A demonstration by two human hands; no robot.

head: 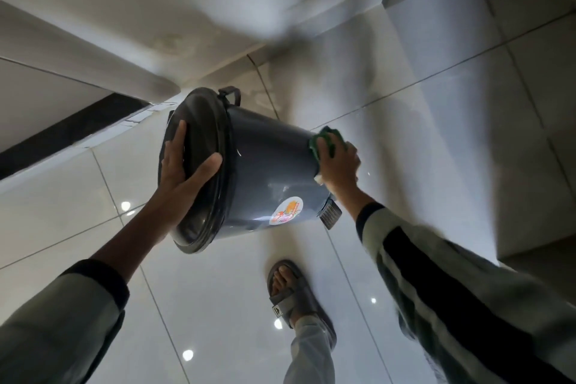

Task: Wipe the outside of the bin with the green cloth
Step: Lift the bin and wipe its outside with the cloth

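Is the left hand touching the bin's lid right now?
Touching. Head view shows the left hand spread flat on the bin's lid, fingers pressed against it.

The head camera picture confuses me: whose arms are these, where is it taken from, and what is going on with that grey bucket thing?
There is no machine here. A person wears a camera on the head, so you look down along their own arms at a glossy tiled floor. The left hand lies flat on the lid of a dark grey bin, which is tipped on its side and held off the floor. The right hand presses a green cloth against the bin's bottom end. Below you see the person's sandalled foot. A round sticker marks the bin's wall.
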